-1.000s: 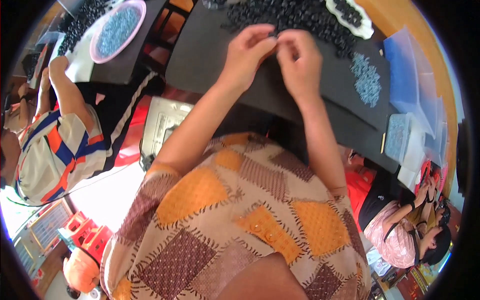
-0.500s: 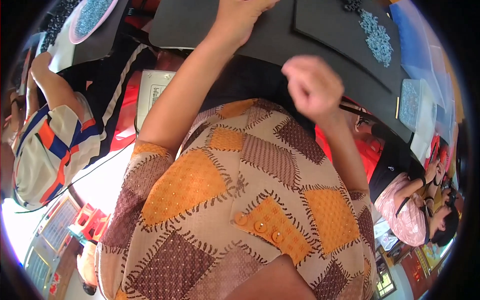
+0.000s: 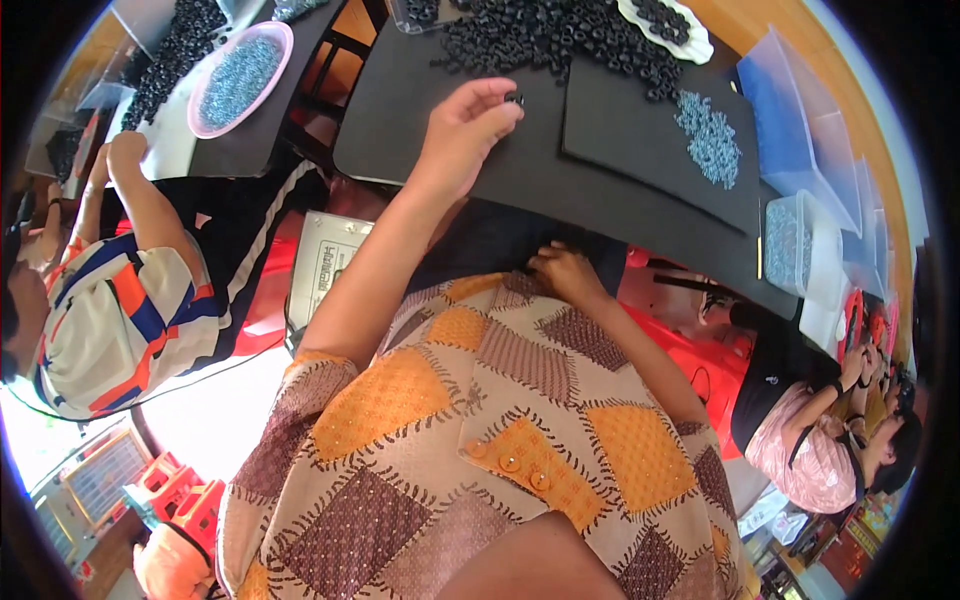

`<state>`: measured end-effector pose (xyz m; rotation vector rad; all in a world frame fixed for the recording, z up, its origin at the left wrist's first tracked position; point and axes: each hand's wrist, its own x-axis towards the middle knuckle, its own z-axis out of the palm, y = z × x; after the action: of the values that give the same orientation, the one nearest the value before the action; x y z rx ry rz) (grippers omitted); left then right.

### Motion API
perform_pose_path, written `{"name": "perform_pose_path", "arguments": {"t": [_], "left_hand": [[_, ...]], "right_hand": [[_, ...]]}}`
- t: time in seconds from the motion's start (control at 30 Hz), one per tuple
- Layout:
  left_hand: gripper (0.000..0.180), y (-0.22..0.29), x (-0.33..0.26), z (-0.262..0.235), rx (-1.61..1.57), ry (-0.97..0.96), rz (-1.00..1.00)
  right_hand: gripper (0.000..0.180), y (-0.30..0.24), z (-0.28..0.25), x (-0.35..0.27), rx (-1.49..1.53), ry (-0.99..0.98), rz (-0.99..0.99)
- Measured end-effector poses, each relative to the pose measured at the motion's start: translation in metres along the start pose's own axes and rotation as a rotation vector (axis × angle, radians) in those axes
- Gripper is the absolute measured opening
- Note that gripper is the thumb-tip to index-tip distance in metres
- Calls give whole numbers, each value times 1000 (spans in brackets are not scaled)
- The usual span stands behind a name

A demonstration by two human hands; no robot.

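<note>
Above the near part of the dark table, my left hand pinches a small black ring-shaped piece between thumb and fingertips. A pile of similar black pieces lies beyond it. To the hand's right is a black board with a heap of small light-blue pieces on its right side. My right hand is down at my lap, by the hem of my patchwork shirt. Its fingers are curled, and whatever they may hold is hidden.
A white scalloped dish of black pieces stands at the back. Clear plastic bins and a tub of blue pieces line the right side. Left, a co-worker sits by a pink-rimmed bowl; another person sits at right.
My right hand has dropped from beside the table edge to my lap. The view has shifted, so more of the table shows, and the black piece in my left hand is now visible.
</note>
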<state>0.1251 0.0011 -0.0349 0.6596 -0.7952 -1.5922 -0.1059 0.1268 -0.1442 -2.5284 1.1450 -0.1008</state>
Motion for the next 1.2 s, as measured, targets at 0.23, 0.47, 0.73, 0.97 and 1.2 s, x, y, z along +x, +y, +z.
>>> {"name": "perform_pose_path", "arguments": {"t": [0.23, 0.47, 0.73, 0.97, 1.2], "left_hand": [[26, 6, -2, -10, -216, -47, -129], [25, 11, 3, 11, -286, -89, -176], [28, 14, 6, 6, -284, -103, -211], [29, 19, 0, 8, -237, -85, -188], [25, 27, -8, 11, -108, -123, -115]], "right_hand": [[20, -58, -125, 12, 612, 304, -64], [15, -24, -195, 69, 950, 700, 112], [14, -8, -187, 104, 1080, 683, -6], [16, -21, -189, 108, 1258, 637, 61], [13, -27, -189, 107, 1195, 661, 31]]}}
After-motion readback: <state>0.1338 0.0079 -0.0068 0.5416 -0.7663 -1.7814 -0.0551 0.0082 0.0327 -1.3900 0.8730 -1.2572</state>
